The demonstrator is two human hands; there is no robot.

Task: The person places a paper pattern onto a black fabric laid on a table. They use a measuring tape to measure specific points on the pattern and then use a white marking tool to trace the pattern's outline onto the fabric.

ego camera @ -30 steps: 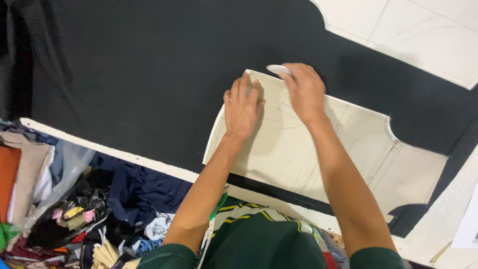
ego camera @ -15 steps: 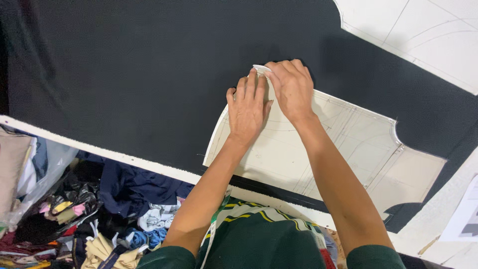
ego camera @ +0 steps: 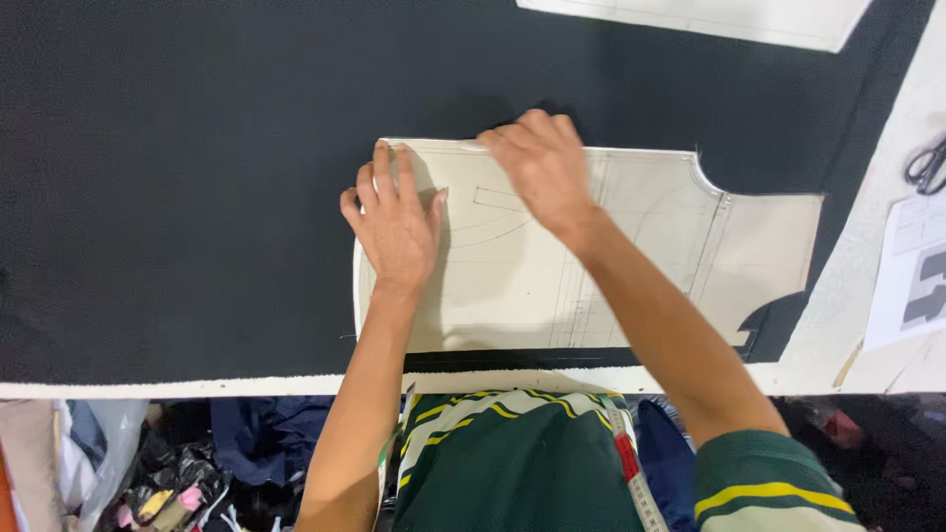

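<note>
A person leans over a cutting table spread with black fabric. A cream paper garment pattern, marked with faint curved and straight pencil lines, lies flat on the fabric near the table's front edge. The left hand presses palm-down on the pattern's left end, fingers spread and flat, gripping nothing. The right hand rests on the pattern's top edge with its fingers curled downward; whether they pinch anything cannot be told. A second pale pattern piece lies at the far edge of the fabric. Black-handled scissors and a printed sheet sit at the right on the bare white tabletop. A measuring tape hangs down the person's green shirt.
</note>
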